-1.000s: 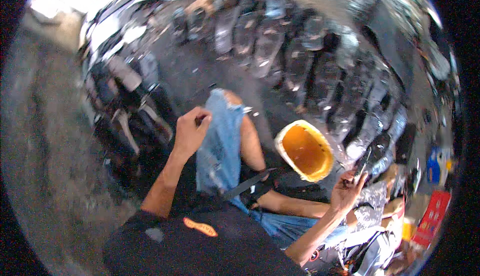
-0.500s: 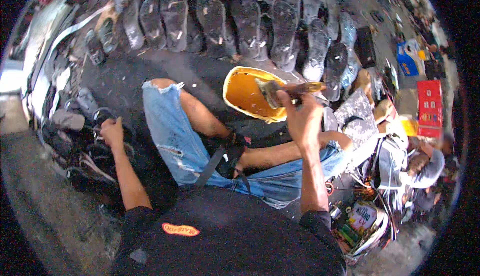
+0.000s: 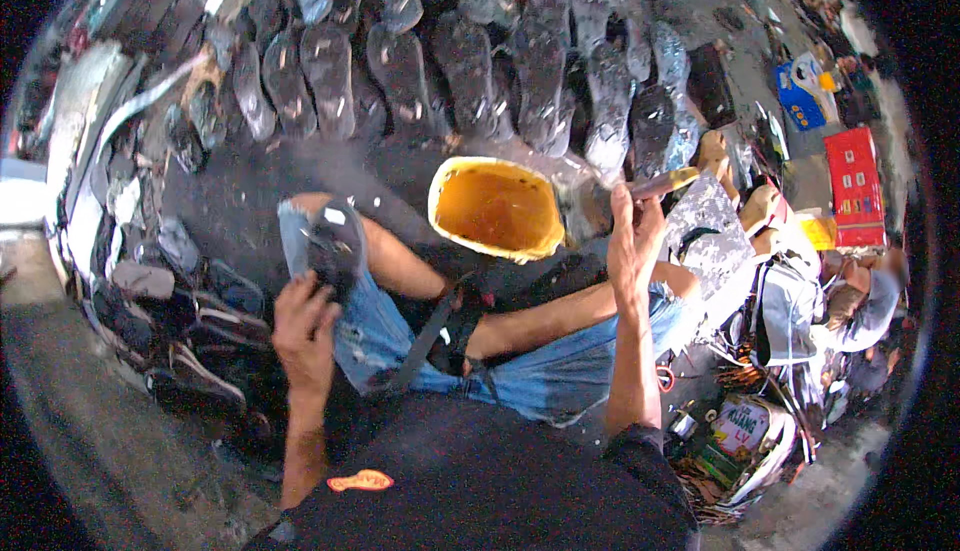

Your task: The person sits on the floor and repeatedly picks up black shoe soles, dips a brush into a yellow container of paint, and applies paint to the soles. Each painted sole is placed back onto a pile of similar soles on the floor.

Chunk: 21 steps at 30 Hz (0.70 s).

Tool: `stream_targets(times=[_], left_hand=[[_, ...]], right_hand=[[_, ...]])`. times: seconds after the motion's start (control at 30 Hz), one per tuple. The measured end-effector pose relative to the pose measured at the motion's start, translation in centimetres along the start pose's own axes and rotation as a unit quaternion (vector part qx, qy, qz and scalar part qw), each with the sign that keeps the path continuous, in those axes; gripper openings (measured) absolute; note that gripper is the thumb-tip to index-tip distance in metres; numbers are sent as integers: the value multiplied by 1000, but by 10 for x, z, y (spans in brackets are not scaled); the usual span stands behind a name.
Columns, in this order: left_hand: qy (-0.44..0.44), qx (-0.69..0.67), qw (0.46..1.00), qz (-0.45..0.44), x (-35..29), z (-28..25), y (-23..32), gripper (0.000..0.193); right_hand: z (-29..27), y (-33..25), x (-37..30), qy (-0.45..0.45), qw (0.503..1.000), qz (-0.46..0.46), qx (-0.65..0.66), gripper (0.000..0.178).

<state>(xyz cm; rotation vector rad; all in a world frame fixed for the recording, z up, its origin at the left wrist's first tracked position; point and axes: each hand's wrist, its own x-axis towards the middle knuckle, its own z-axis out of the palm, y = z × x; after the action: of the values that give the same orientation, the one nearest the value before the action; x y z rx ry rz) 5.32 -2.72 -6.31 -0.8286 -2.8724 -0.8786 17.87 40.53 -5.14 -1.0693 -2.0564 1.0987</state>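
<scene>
My left hand [image 3: 305, 331] grips the near end of a black shoe [image 3: 338, 243], raised over my left knee. Motion blurs the shoe, so whether it is a whole shoe or only an upper cannot be made out. In my right hand [image 3: 636, 246] is a brush [image 3: 665, 184], its handle pointing right and its blurred bristle end to the left, just beyond the container's right rim. The yellow container [image 3: 440, 183], with a pale ragged rim and amber stuff inside, stands on the floor beyond my crossed legs.
Rows of dark shoe soles [image 3: 326, 81] lie along the far side. More black shoes [image 3: 215, 316] are piled at my left. On the right are a camouflage-patterned piece [image 3: 710, 226], a red box [image 3: 855, 186], a blue packet [image 3: 798, 101] and a tin [image 3: 740, 436] among clutter.
My left hand has come from the pile on the left toward my knee, bringing the black shoe. My right hand has moved the brush from over the container to its right side.
</scene>
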Motion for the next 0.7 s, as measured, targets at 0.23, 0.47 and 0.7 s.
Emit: stream_targets(times=[0.23, 0.47, 0.7], left_hand=[[-50, 68, 996, 35, 9, 3, 22, 43], [-128, -864, 441, -206, 65, 44, 81, 65], [-172, -878, 397, -204, 67, 59, 107, 66]], right_hand=[[-16, 16, -57, -234, 958, 94, 140, 32], [0, -38, 11, -55, 900, 156, 403, 37], [31, -129, -31, -178, 938, -241, 177, 30]])
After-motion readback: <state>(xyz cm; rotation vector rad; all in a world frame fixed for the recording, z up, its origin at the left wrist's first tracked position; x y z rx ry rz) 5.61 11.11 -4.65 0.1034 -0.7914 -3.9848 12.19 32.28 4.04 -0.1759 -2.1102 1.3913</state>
